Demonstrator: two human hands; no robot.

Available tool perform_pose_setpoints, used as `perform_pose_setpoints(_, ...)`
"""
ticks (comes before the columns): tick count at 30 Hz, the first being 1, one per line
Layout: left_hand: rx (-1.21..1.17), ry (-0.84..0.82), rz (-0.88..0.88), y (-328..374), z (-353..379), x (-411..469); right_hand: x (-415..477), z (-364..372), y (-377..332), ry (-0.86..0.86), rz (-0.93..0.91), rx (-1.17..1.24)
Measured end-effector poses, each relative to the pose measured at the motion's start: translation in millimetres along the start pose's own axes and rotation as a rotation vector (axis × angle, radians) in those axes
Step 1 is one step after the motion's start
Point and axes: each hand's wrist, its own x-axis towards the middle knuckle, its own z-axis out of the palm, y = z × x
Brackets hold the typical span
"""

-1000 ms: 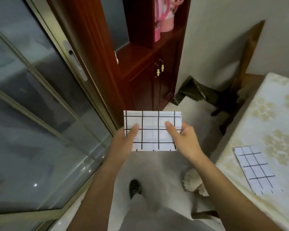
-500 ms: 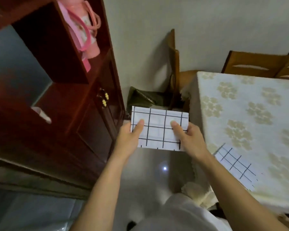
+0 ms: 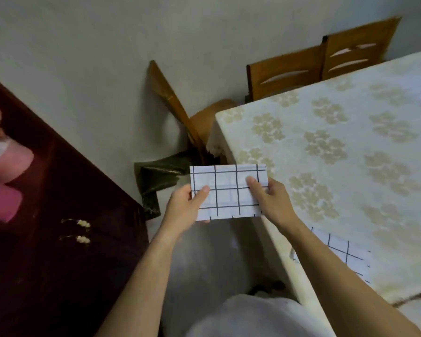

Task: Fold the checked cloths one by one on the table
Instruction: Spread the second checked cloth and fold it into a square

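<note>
I hold a folded white cloth with black checks (image 3: 229, 190) flat in the air, just off the table's near left corner. My left hand (image 3: 185, 205) grips its left edge with the thumb on top. My right hand (image 3: 270, 198) grips its right edge the same way. A second folded checked cloth (image 3: 345, 254) lies on the table (image 3: 350, 166) near its front edge, partly hidden by my right forearm. The table wears a cream cloth with a pale flower pattern.
A dark wooden cabinet (image 3: 58, 215) with pink cups (image 3: 3, 166) stands at the left. A wooden chair (image 3: 170, 98) leans against the wall, with a dark bag (image 3: 156, 178) on the floor below it. Two more chairs (image 3: 326, 62) stand behind the table.
The view has swung right from the glass door and cabinet towards the table. Both hands keep the same grip on the folded cloth, which is now closer to the table corner.
</note>
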Motion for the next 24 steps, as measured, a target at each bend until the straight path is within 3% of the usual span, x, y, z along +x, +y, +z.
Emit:
perform_pose_setpoints(4,0.044,-0.129,-0.003,19.0,60.2,52.6,29.2,-44.6,23.2,0.126,0.087,-0.034)
perform_pose_setpoints(9,0.115,-0.349,-0.040,12.3,137.0,100.5,22.1,-97.2,76.5,0.297,0.348,0.034)
perform_pose_setpoints(14,0.266,-0.567,-0.079,-6.9,191.5,146.6,19.7,-120.4,113.2,0.482,0.497,-0.078)
perform_pose_setpoints(20,0.621,-0.796,0.141,-9.5,240.2,213.7,44.0,-129.9,126.1,0.557,0.670,-0.185)
perform_pose_setpoints(24,0.704,-0.882,0.191,-7.1,264.4,254.7,65.9,-126.1,126.9,0.664,0.729,-0.212)
